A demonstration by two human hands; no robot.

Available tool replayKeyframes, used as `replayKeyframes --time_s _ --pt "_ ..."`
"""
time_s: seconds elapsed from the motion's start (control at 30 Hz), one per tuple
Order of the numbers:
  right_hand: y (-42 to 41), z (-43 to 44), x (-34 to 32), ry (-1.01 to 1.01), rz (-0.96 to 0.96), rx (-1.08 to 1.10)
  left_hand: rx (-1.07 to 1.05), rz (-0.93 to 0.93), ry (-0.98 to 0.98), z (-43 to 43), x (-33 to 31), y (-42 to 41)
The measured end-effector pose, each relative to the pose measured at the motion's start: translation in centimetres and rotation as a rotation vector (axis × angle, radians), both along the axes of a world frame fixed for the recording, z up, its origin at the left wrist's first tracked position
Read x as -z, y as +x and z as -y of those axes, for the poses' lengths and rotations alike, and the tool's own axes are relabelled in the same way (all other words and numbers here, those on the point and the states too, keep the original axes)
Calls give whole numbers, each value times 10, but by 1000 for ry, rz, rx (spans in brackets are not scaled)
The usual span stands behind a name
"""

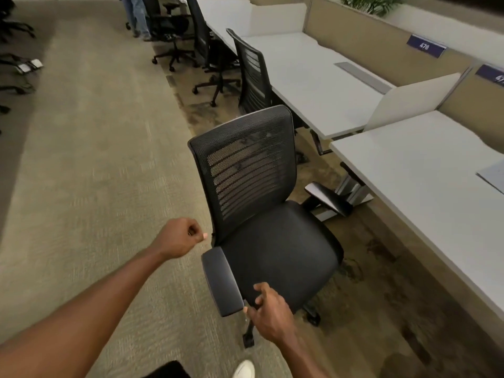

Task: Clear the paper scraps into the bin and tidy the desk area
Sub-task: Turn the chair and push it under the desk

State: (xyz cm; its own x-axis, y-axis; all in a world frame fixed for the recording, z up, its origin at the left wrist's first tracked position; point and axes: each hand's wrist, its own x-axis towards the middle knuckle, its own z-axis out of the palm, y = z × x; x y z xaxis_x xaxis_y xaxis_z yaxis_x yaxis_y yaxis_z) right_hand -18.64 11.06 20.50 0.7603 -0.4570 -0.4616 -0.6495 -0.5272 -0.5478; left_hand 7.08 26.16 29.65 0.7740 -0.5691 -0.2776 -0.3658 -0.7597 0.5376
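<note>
A black mesh-backed office chair (275, 249) stands on the carpet, turned away from the white desk (425, 192) at right. My left hand (180, 236) is curled into a fist just left of the chair's backrest, apart from it and holding nothing visible. My right hand (268, 312) sits at the front end of the chair's near armrest (221, 282), fingers loosely bent and touching the seat edge. No paper scraps or bin are in view.
A row of white desks (308, 75) with beige dividers (381, 42) runs along the right, more black chairs (251, 75) pushed against them. A person's legs (136, 15) stand at the far end. Open carpet (95, 159) stretches left. My white shoe (245, 369) shows below.
</note>
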Motion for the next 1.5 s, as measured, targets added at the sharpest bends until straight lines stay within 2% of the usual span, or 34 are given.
replayKeyframes --time_s 0.3,0.57,0.73,0.97,1.1,1.23,1.37,1.5 --pt "54 27 -11 -39 47 -15 -184 130 -159 68 -41 114" --pt "145 24 -16 -61 116 69 -139 185 -190 114 -56 211" --pt "217 13 -28 -95 201 211 26 -168 -140 138 -52 269" --pt "298 -5 -52 -189 280 377 180 -478 -187 146 -47 291" --pt "321 -15 -60 -262 307 445 262 -594 -116 139 -45 296" --pt "333 -30 -63 -337 332 468 461 -743 -4 130 -51 296" --pt "333 -50 -56 -442 362 544 586 -895 26 120 -53 296" --pt "323 -73 -48 -506 357 531 639 -815 64 124 -47 300"
